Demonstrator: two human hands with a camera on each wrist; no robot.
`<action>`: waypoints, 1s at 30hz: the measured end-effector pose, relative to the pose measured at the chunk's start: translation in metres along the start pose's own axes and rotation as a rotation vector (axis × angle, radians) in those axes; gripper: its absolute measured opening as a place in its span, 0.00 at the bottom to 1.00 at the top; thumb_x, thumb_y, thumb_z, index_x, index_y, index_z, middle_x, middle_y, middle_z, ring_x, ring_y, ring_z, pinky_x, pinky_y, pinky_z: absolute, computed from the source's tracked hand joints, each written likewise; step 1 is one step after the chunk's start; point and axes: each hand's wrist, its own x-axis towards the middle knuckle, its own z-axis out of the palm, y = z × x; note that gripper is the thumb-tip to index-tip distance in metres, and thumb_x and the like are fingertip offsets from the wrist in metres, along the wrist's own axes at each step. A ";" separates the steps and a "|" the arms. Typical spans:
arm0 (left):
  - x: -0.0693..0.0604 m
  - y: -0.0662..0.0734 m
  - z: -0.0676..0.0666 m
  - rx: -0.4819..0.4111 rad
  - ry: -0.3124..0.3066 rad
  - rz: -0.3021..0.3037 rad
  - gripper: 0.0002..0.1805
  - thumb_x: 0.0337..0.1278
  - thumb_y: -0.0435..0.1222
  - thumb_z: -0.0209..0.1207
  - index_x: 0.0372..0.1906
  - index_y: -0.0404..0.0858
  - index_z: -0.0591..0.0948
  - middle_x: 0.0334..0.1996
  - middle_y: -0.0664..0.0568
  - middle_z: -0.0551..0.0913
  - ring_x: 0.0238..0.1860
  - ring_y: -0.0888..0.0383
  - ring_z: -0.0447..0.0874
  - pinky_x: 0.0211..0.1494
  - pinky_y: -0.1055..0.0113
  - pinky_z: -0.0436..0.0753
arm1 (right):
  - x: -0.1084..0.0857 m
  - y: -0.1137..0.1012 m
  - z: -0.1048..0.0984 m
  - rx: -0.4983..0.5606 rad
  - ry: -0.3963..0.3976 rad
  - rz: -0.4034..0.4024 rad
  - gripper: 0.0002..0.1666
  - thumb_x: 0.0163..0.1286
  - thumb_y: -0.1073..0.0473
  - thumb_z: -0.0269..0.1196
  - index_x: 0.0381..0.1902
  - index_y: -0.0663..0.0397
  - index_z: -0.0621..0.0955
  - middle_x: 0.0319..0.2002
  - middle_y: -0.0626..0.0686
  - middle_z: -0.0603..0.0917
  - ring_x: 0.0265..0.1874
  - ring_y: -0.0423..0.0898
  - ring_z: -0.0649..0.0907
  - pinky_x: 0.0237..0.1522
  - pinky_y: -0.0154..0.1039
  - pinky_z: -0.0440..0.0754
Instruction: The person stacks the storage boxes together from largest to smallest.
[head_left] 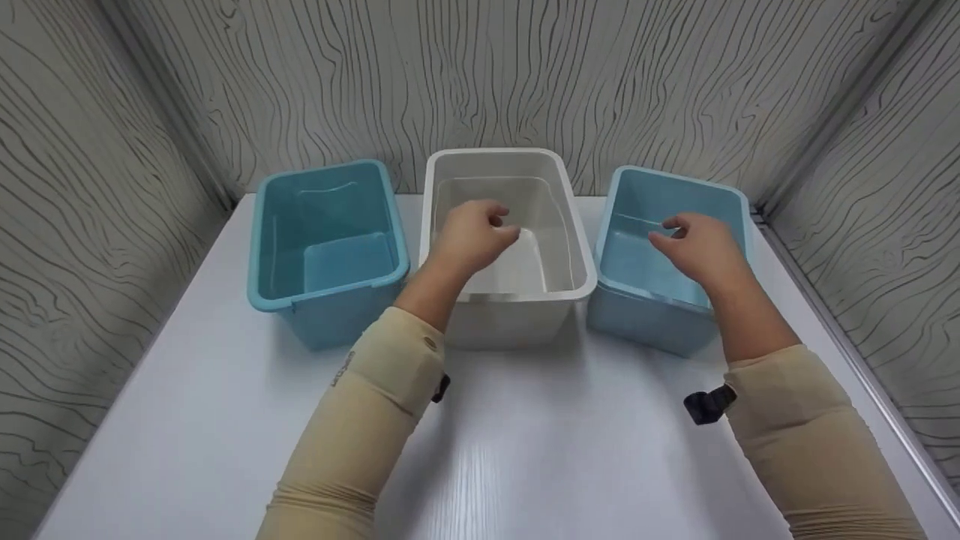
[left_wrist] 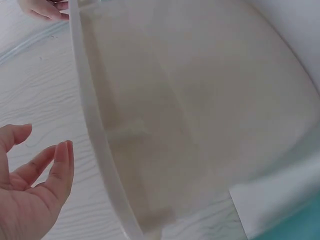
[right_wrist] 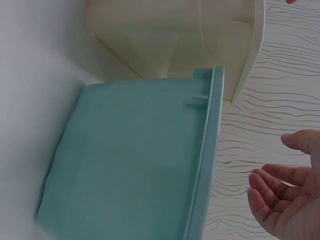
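The left hand hovers over the white bin, thumb and fingers loosely bent with a gap between them and nothing held. Over the light blue bin at the right hangs the right hand, also loosely bent and holding nothing. In the left wrist view the left hand appears beyond the rim of the white bin. The right wrist view has the right hand past the rim of the light blue bin. No object shows inside either bin.
A darker teal bin stands at the left of the row. All three bins stand on a white table, near a back wall with a wood-line pattern. Similar side walls rise at left and right.
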 end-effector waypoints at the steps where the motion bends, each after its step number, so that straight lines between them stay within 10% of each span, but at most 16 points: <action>1: 0.000 0.004 0.004 -0.012 -0.009 0.006 0.23 0.57 0.43 0.56 0.58 0.41 0.74 0.51 0.50 0.77 0.52 0.57 0.75 0.51 0.66 0.76 | 0.000 0.004 -0.002 -0.001 0.003 0.010 0.37 0.68 0.42 0.49 0.62 0.66 0.65 0.57 0.71 0.68 0.54 0.65 0.71 0.50 0.58 0.71; 22: 0.001 0.053 0.080 -0.137 -0.171 -0.014 0.19 0.56 0.43 0.58 0.54 0.45 0.77 0.44 0.56 0.79 0.41 0.63 0.76 0.45 0.70 0.79 | -0.008 0.083 -0.018 0.031 0.160 0.199 0.38 0.66 0.46 0.51 0.61 0.74 0.62 0.55 0.76 0.66 0.52 0.70 0.69 0.49 0.61 0.71; 30: -0.022 0.059 0.111 -0.119 -0.263 0.145 0.17 0.57 0.43 0.57 0.50 0.43 0.80 0.43 0.57 0.81 0.40 0.65 0.76 0.42 0.74 0.77 | -0.013 0.105 -0.011 0.039 0.149 0.275 0.47 0.64 0.43 0.53 0.65 0.74 0.53 0.60 0.77 0.58 0.58 0.73 0.62 0.52 0.64 0.66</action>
